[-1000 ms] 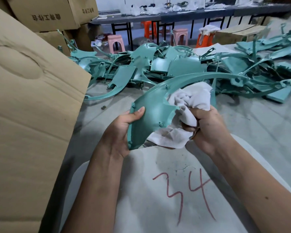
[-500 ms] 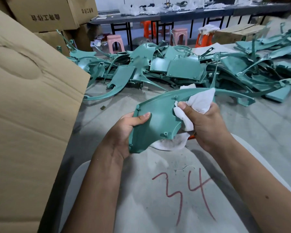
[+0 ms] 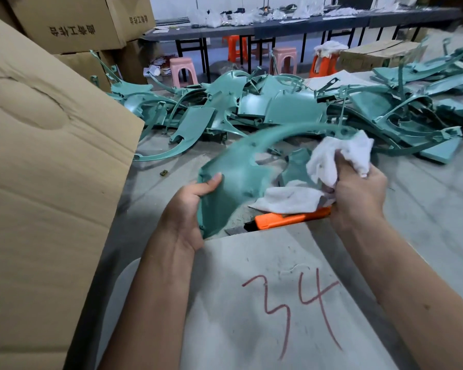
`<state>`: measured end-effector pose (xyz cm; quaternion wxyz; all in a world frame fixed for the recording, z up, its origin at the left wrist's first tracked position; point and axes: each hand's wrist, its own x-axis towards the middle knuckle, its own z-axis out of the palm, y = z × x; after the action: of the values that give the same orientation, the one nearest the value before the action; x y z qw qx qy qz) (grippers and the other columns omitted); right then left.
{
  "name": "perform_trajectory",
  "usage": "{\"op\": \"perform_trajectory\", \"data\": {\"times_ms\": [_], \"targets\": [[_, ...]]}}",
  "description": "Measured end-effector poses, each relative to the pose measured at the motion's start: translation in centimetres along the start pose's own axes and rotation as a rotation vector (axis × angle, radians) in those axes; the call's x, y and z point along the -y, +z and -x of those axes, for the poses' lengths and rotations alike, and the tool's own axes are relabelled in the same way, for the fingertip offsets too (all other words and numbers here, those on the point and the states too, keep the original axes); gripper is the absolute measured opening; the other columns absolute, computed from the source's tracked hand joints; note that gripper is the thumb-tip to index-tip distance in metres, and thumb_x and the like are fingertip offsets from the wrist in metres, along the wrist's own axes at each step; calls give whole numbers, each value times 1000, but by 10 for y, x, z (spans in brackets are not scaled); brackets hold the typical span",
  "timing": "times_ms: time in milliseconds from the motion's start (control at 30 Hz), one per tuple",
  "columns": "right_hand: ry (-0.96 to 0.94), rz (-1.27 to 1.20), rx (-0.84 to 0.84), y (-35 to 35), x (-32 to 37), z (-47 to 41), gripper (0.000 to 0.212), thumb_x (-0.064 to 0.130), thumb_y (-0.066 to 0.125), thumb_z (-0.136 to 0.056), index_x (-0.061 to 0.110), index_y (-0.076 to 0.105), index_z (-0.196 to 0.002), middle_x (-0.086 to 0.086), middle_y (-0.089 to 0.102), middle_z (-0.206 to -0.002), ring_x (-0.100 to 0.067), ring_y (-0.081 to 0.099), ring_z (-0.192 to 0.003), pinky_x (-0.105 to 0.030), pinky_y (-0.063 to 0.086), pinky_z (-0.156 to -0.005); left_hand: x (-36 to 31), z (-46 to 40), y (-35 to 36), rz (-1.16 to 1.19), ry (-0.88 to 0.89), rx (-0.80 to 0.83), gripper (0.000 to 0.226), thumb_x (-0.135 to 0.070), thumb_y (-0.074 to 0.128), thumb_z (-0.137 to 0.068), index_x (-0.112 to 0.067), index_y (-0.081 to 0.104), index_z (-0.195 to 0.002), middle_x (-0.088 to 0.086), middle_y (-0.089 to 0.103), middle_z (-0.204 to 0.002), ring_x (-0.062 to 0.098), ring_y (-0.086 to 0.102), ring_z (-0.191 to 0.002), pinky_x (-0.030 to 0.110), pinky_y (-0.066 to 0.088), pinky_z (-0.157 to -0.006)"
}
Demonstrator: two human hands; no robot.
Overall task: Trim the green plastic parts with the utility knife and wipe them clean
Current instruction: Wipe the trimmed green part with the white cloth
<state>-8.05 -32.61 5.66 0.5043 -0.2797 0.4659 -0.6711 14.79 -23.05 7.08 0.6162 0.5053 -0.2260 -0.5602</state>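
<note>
My left hand (image 3: 189, 206) grips the lower left end of a curved green plastic part (image 3: 235, 180), thumb on its face. The part arcs up and to the right and is blurred with motion. My right hand (image 3: 357, 193) grips a bunched white cloth (image 3: 337, 156) against the part's right end, with a tail of cloth hanging below. An orange utility knife (image 3: 292, 218) sticks out to the left from under my right hand, with its blade tip out; whether that hand also holds it I cannot tell.
A heap of green plastic parts (image 3: 278, 108) covers the floor ahead and to the right. A big cardboard sheet (image 3: 46, 182) stands close on the left, with boxes (image 3: 72, 22) behind it. A pale board marked 34 (image 3: 278, 303) lies in front of me. Tables and stools (image 3: 182, 70) stand farther back.
The cloth has slid from the part's middle to its right end. My left hand has tilted the part, and the orange knife now shows more fully under my right hand.
</note>
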Motion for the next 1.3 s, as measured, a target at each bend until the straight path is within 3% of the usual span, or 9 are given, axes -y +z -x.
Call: {"op": "perform_trajectory", "data": {"times_ms": [133,233,433,567,733,967,1033,1133,1300], "targets": [[-259,-1,-284,-9,7,-13,8,25,72,-94,21,66,-97,-2,76,-100,-9,71,-84,-32,59,-77,-15,2,-15,-34,168,-56,26,-21,73,-84,-14,72,-110,4,79,-98,19,76,-78,29,59,-55],[-455,132,-159,-7,13,-15,31,42,67,-92,21,61,-114,-11,69,-119,-15,68,-106,-39,58,-94,-14,5,-12,-170,313,12,21,-10,69,-88,-18,74,-106,4,78,-102,16,76,-82,27,57,-57],[-564,602,250,1,-2,8,41,50,43,-104,23,70,-90,-3,70,-82,-15,69,-75,-43,56,-66,-1,6,12,-229,510,266,34,-4,69,-82,-18,70,-113,12,75,-113,29,72,-102,43,59,-87],[-669,498,264,2,5,9,41,46,38,-109,18,68,-113,-10,67,-101,-30,67,-94,-58,55,-82,0,11,21,-259,615,278,35,-2,69,-85,-17,67,-117,8,75,-113,27,72,-104,39,59,-87],[-911,507,95,2,16,12,21,29,38,-112,33,53,-96,-8,60,-94,-28,58,-85,-52,50,-76,-6,16,29,-418,879,266,37,-3,70,-89,-21,64,-121,1,73,-116,23,69,-110,39,57,-94],[-1010,530,99,-2,13,9,29,2,43,-107,2,69,-118,-7,67,-117,-32,65,-111,-49,52,-94,3,10,26,-646,1198,17,18,-14,71,-93,-14,58,-106,-5,65,-94,18,63,-87,37,54,-77],[-1004,513,119,-2,13,10,30,1,43,-104,3,70,-116,0,67,-116,-25,67,-112,-40,54,-94,1,10,23,-734,1256,-4,19,-18,69,-94,-27,55,-102,-18,62,-91,10,61,-83,26,49,-70],[-810,396,33,1,13,10,26,27,42,-101,16,61,-87,14,56,-73,6,52,-63,-15,38,-58,0,1,11,-785,1229,-19,13,-22,70,-94,-22,58,-98,-10,64,-93,20,63,-87,39,52,-74],[-456,-3,-275,2,22,-2,25,27,46,-109,13,59,-94,9,60,-75,5,55,-57,-23,48,-58,-1,-6,-9,-820,1181,-24,9,-12,72,-93,-8,65,-93,3,66,-89,27,63,-88,49,51,-77]]}}
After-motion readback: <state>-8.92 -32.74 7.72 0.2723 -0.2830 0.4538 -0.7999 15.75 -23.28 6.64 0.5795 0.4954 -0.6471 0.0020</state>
